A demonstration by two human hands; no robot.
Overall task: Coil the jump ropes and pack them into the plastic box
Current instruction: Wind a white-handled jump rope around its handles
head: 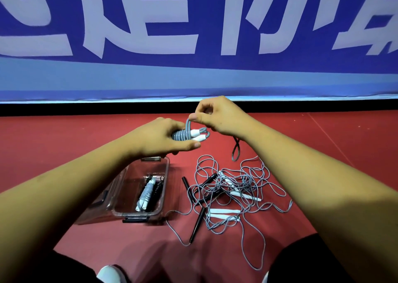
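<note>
In the head view the left hand (159, 137) grips a coiled grey jump rope (183, 135) with white handles, and the right hand (217, 116) pinches a loop of its cord. Below them on the red floor (81, 144), the plastic box (166, 171) holds two coiled ropes (147, 193); a tangle of loose ropes (233, 191) lies beside it.

One clear plastic box (159, 210) lies on the floor (64, 142). Inside the box are two coiled jump ropes: one grey rope (146, 194) with white handles and one black rope (158, 188). Above the box two hands, the left hand (159, 138) and the right hand (219, 119), hold one more coiled rope, the third coil (183, 135), showing two white handle ends. Right of the box lies one tangled pile (233, 185). In it at least four white handles (245, 196) and three black handles (197, 224) show. How many ropes it holds cannot be told.
</note>
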